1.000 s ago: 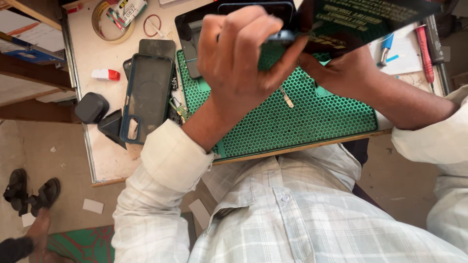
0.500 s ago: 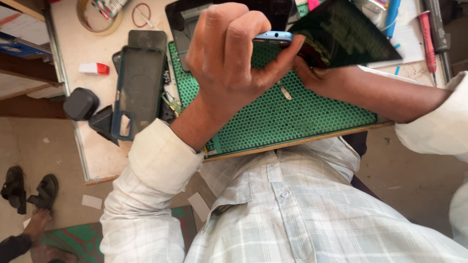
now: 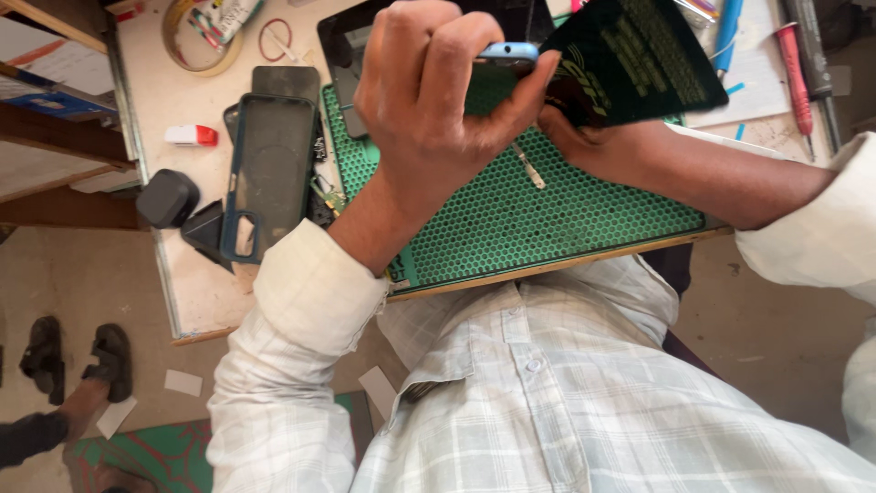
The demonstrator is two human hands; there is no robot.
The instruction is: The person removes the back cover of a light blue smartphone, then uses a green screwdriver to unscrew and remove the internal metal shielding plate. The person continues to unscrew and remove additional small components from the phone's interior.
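Nearest me, my left hand point(image 3: 429, 100) is raised over the green honeycomb mat point(image 3: 547, 219), its fingers point(image 3: 452, 68) curled tight around a light-blue phone point(image 3: 507, 53) at about twelve o'clock. Just beyond, at one o'clock, my right hand point(image 3: 584, 137) grips a dark green printed sheet point(image 3: 630, 59) against the phone; I cannot tell how its fingers sit. At nine o'clock a dark phone case point(image 3: 269, 169) lies on the worktop point(image 3: 196, 274); a red screwdriver point(image 3: 796, 73) lies far right.
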